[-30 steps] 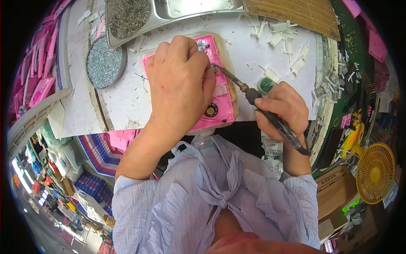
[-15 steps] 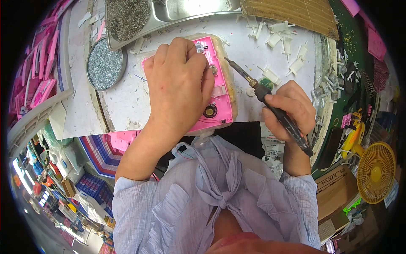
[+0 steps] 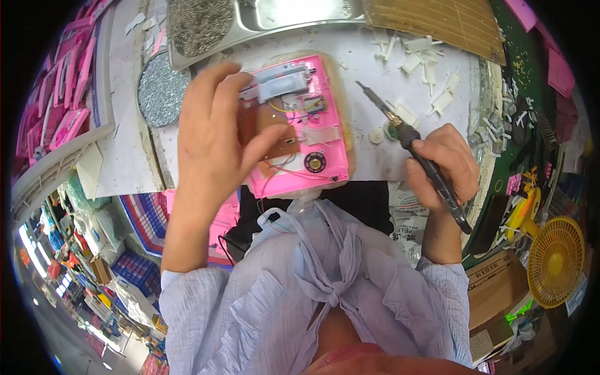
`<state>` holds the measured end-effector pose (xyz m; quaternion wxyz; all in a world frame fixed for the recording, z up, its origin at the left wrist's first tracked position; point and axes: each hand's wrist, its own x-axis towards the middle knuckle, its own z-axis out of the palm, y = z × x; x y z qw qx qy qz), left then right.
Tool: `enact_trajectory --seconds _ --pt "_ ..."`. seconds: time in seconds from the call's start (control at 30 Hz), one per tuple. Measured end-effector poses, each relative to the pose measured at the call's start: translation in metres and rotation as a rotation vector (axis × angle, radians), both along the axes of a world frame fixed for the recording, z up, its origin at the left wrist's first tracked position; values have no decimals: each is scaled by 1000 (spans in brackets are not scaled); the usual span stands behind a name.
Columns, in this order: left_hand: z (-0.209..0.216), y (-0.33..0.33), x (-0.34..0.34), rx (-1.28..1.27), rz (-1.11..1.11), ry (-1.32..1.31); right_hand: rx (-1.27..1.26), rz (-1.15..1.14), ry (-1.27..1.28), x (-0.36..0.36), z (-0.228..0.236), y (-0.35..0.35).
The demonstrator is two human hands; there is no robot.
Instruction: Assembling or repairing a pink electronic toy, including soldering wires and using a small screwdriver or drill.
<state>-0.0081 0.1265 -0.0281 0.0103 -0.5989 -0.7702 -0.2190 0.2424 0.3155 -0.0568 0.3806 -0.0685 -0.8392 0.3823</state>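
A pink plastic case (image 3: pixel 340 140) lies open on a pale pad, showing a brown circuit board (image 3: pixel 267 119), thin wires, a grey-white block (image 3: pixel 284 86) and a small round speaker (image 3: pixel 315 162). Over its left side is my left hand (image 3: pixel 209 134), fingers spread and thumb stretched across the board; I see nothing held in it. Whether the thumb touches the board, I cannot tell. My right hand (image 3: pixel 449 164) grips a black-handled soldering iron (image 3: pixel 409 134) with a brass collar. Its tip points up and left, in the air right of the case and apart from it.
A round tin of small screws (image 3: pixel 161 90) stands left of my left hand. Beyond the case is a metal tray (image 3: pixel 275 15) holding springs. White plastic parts (image 3: pixel 441 101) lie scattered at the right, near cardboard (image 3: pixel 437 25). A yellow fan (image 3: pixel 556 262) stands lower right.
My left hand has moved left and opened, uncovering the block, wires and board in the case. My right hand has shifted slightly right with the soldering iron.
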Motion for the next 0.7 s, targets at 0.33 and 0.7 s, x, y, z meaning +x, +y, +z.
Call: enact_trajectory --seconds 0.33,0.7 --pt "8 -34 0 -277 107 84 8 28 7 -14 7 -8" --pt "-11 -8 -15 147 96 -668 -463 -118 -97 -28 11 -38"
